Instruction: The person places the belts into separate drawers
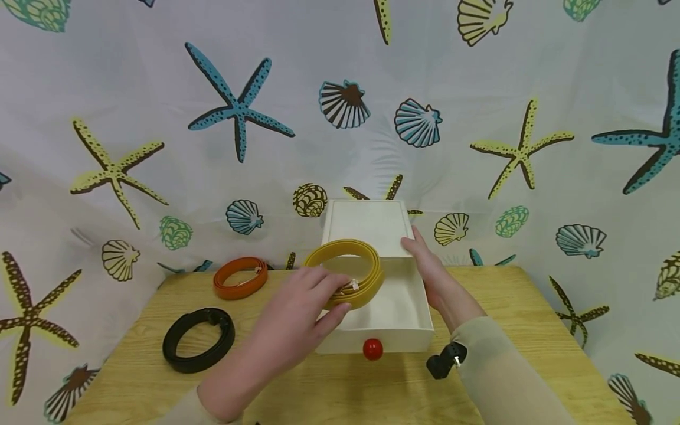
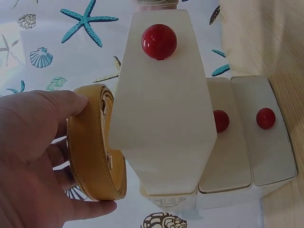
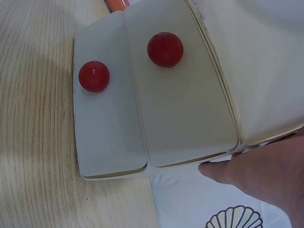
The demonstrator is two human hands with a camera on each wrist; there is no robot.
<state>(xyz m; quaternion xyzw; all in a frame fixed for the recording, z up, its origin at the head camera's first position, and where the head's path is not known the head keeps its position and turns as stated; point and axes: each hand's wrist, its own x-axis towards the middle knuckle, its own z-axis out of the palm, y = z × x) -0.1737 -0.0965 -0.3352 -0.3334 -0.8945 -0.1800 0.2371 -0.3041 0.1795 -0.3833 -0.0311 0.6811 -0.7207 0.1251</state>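
A coiled yellow belt [image 1: 376,276] with a metal buckle is pinched between the thumb and fingers of my left hand [image 1: 297,307]. It hangs above a pulled-out white drawer [image 1: 340,341] with a red knob [image 1: 373,349]. In the left wrist view the belt [image 2: 88,147] appears beside the drawer's front panel [image 2: 164,95]. My right hand [image 1: 435,280] rests against the right side of the white drawer unit [image 1: 366,219], thumb at its top edge. The right wrist view shows a finger [image 3: 223,171] along that side; the other fingers are largely hidden.
On the wooden table [image 1: 212,395], left of the unit, lie a coiled orange belt [image 1: 241,290] and a coiled black belt [image 1: 193,361]. Two closed lower drawers [image 3: 185,109] have red knobs. A curtain [image 1: 340,159] with starfish and shells hangs behind.
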